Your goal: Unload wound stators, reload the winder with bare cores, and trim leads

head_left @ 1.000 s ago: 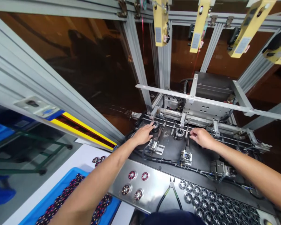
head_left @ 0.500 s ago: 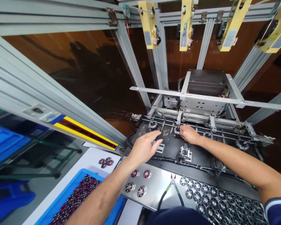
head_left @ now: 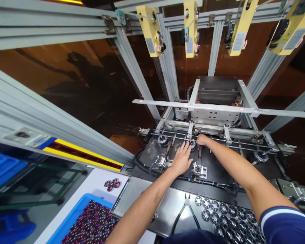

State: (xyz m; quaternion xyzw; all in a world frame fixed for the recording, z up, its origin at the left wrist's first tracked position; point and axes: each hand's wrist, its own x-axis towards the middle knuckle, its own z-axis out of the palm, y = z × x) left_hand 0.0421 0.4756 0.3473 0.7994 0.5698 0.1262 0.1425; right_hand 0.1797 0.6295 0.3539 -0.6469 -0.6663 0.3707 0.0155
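Observation:
My left hand lies flat on the black machine bed, fingers stretched toward a round wound stator seated on the second fixture. My right hand is curled at the right side of that same stator, fingers pinched against it. Another stator sits on the fixture to the left, and one more on a fixture far right. Small clamp blocks stand just in front of the hands.
A steel plate in front carries black-handled pliers and rows of bare metal stator cores. A blue tray of red-wound stators sits lower left. Aluminium frame bars and yellow tensioners hang above.
My left hand moved right from the left fixture to the second one, beside my right hand. My right hand shifted left onto that stator. The view tilted and shifted.

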